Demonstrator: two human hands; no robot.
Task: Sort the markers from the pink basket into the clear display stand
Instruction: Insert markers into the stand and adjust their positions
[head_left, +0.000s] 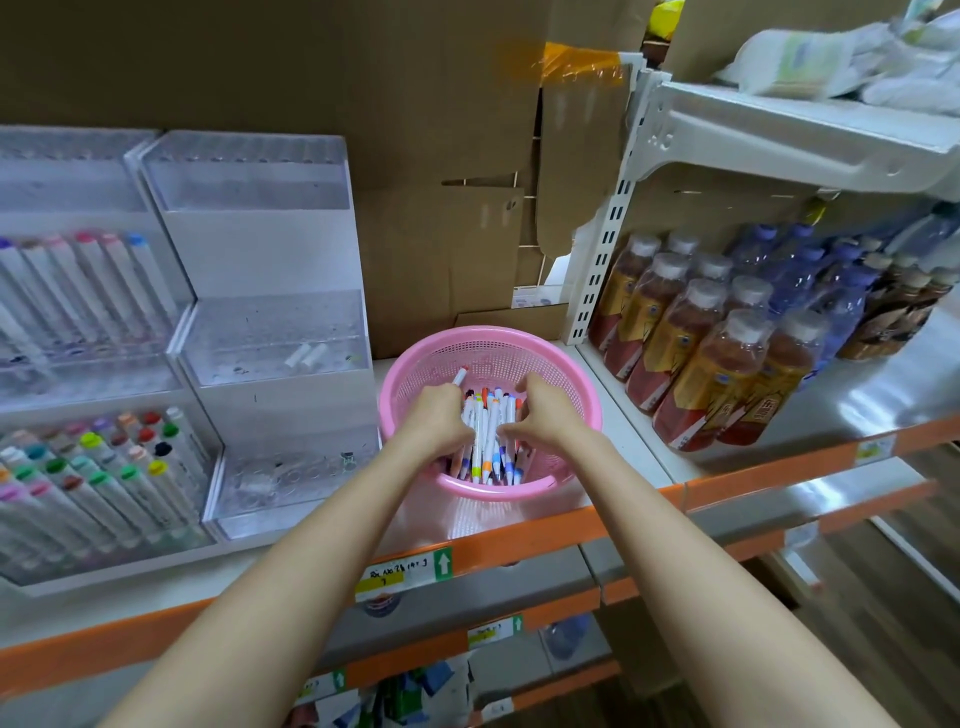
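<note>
The pink basket sits on the shelf, with several white markers with coloured caps lying in a pile inside. Both my hands are down in the basket. My left hand has its fingers curled round markers at the left of the pile, and one red-tipped marker sticks up past its knuckles. My right hand curls over the pile's right side, thumb and fingers touching the markers. Left of the basket stands the clear display stand, its tiers nearly bare apart from a white marker on the middle tier.
A second clear stand at far left is full of markers. Bottled drinks fill the shelf to the right, behind a white slotted upright. Cardboard forms the back wall. The orange shelf edge runs in front.
</note>
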